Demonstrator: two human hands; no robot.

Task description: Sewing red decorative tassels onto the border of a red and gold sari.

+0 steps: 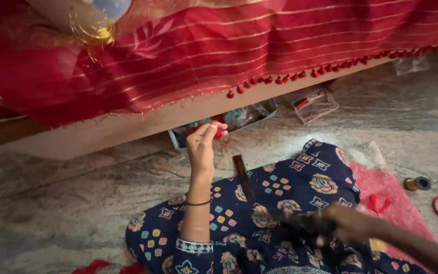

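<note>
We are reaching our left hand [203, 144] forward to the grey tray [178, 139] lying on the stone floor [77, 213] just under the edge of the wooden bed frame [128, 127]. The fingers are pressing together and pinching a small red piece [218, 133], held right above the tray's near rim. Our right hand [348, 223] is resting low on our patterned blue lap [280, 187], blurred with motion — it seems to be closing around a dark bundle [300, 223], though we cannot tell the grip for certain.

What could be going wrong here? The red piece is tiny and we are gripping it only at the fingertips; if the pinch is loosening, it is likely dropping into the cluttered tray or onto the floor, where it would be hard to pick out. The red tasselled cloth [239, 50] is hanging over the frame just above the tray, so a raised wrist could be snagging the tassels [259, 80]. The dark strip [242, 175] lying across our lap, near the left forearm, could be sliding off if the knee shifts. Toward the right edge of the floor, the thread spool [417, 183] is sitting free on its side and could be rolling away — a nudge from the pink cloth [381, 193] would be enough.
</note>
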